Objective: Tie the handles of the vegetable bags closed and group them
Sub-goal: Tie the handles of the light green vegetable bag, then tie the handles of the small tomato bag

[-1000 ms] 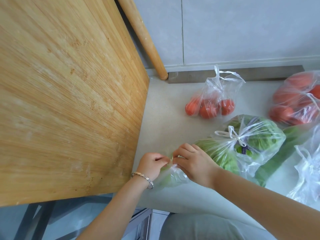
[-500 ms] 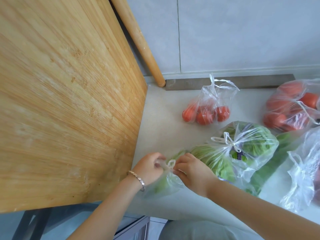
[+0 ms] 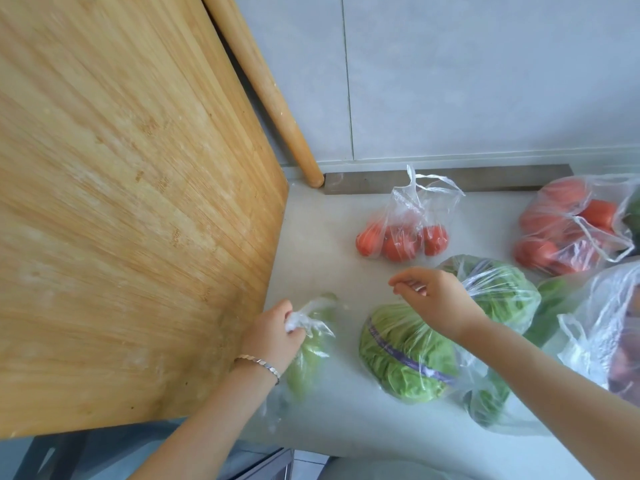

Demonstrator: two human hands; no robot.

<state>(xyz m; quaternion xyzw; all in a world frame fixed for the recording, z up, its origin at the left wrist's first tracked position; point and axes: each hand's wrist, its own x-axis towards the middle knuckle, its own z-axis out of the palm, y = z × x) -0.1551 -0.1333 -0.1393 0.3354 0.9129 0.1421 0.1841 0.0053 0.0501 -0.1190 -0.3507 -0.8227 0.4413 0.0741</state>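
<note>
While the left hand (image 3: 273, 336) pinches the bunched neck of the small green-veg bag (image 3: 308, 355) by the cutting board (image 3: 138, 202), the right hand (image 3: 436, 299) hovers loose and empty over the lettuce bag (image 3: 408, 358). Looks like the grouping step; next it probably slides this bag toward the others, I guess.

bare counter (image 3: 322, 258) centre, cutting board (image 3: 138, 202) blocking left

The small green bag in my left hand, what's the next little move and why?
Probably set the small green bag beside the lettuce bags. Your left hand grips its bunched top, your right hand has let go, and it lies apart from the others.
</note>
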